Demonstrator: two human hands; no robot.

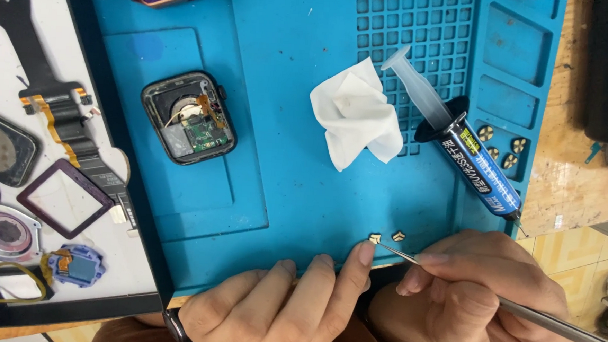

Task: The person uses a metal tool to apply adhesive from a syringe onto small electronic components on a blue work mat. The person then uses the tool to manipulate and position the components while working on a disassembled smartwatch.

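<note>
Head view, two hands [290,302], one tweezers [518,311], two brass clips [386,236], one syringe [468,155]

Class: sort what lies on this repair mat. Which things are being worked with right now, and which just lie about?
In use:
right hand
tweezers
two small metal parts
left hand, fingertip beside the parts

Lying about:
opened watch body
crumpled tissue
syringe tube
tray of spare parts
blue mat

We have one head-worn view, looking almost straight down and close onto the blue repair mat [282,191], our hands at the lower edge.
</note>
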